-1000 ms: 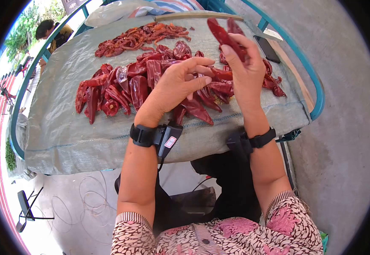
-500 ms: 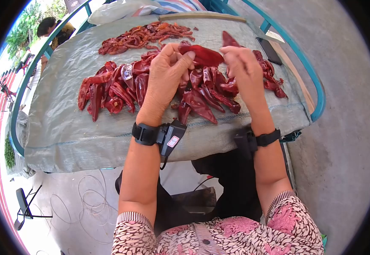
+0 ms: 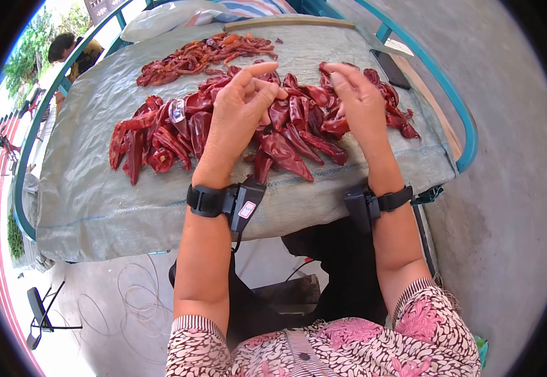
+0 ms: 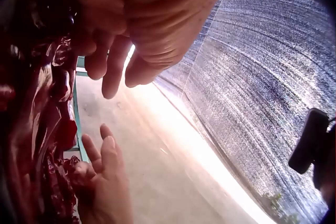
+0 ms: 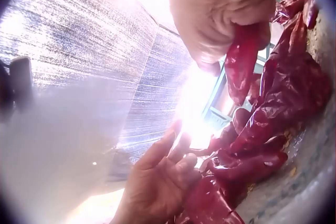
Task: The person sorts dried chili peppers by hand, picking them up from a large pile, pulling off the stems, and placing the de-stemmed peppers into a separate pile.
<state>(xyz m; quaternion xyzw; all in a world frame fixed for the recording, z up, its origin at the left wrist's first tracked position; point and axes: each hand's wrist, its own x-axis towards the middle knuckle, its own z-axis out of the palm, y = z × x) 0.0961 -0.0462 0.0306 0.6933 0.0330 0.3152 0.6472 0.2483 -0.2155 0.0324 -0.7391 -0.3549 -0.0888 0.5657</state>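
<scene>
Over the middle of a heap of shiny dried red peppers (image 3: pixel 201 129), my left hand (image 3: pixel 239 113) is raised with its index finger stretched out and nothing in its grasp. Its loose fingers also show from below in the left wrist view. My right hand (image 3: pixel 362 103) is apart from it, above the right part of the heap. In the right wrist view, this hand holds a single red pepper (image 5: pixel 242 66) that hangs down from its fingers. Part of that pepper is hidden behind the hand. Several long peppers (image 3: pixel 286 157) lie near the front, between the wrists.
Behind the heap lies a pile of thin, shrivelled red pieces (image 3: pixel 207 56). A grey-green woven sheet (image 3: pixel 85 188) covers the surface, framed by teal rails (image 3: pixel 468 141). A phone (image 3: pixel 391 68) lies at the right. A wooden strip (image 3: pixel 292 22) runs along the back, and a person (image 3: pixel 75 56) is beyond the left rail.
My right hand first held up two peppers; one then passed to my left hand. That hand has since let go of it, and the hands have lowered and moved slightly apart.
</scene>
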